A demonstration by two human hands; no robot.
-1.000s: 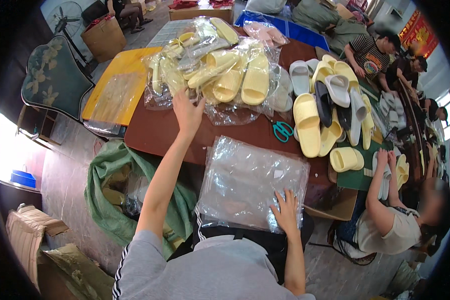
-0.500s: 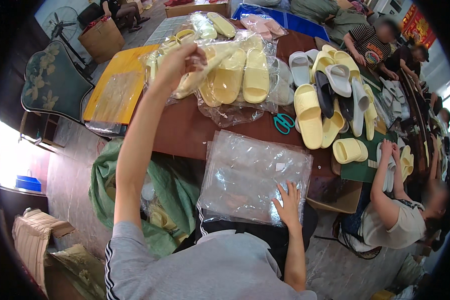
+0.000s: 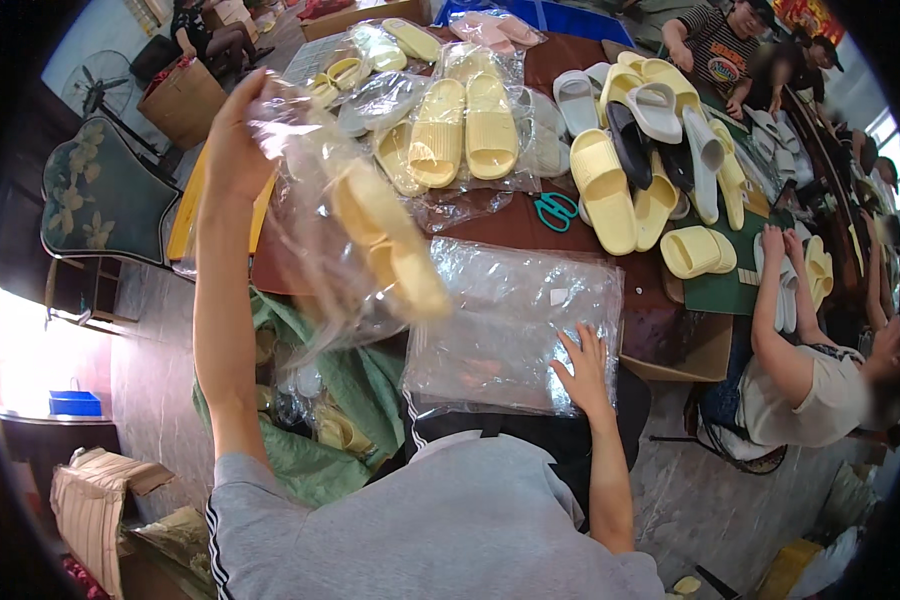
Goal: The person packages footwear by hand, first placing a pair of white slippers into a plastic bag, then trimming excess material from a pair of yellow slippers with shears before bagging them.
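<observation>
**Bagged Slipper Pair Held Clear of the Table**

The left hand (image 3: 235, 135) is raised at upper left of the frame, fingers closed on the top edge of a clear plastic bag (image 3: 320, 200). The bag hangs from that grip, so its load sinks to the lower end: a pair of yellow slippers (image 3: 390, 245), blurred, at centre-left of the frame. Their long axis runs diagonally, from upper left down toward lower right, with the lower ends just above the stack of empty bags (image 3: 515, 325).

The right hand (image 3: 582, 372) lies flat at lower centre, fingers spread, palm pressed on the near right corner of that stack. This hold appears to keep the slippery film from sliding off the table (image 3: 510, 225).

Further slippers, bagged and loose, fill the upper centre and right. Teal-handled scissors (image 3: 555, 210) lie between them and the stack. Another person (image 3: 800, 385) sits at right.
</observation>
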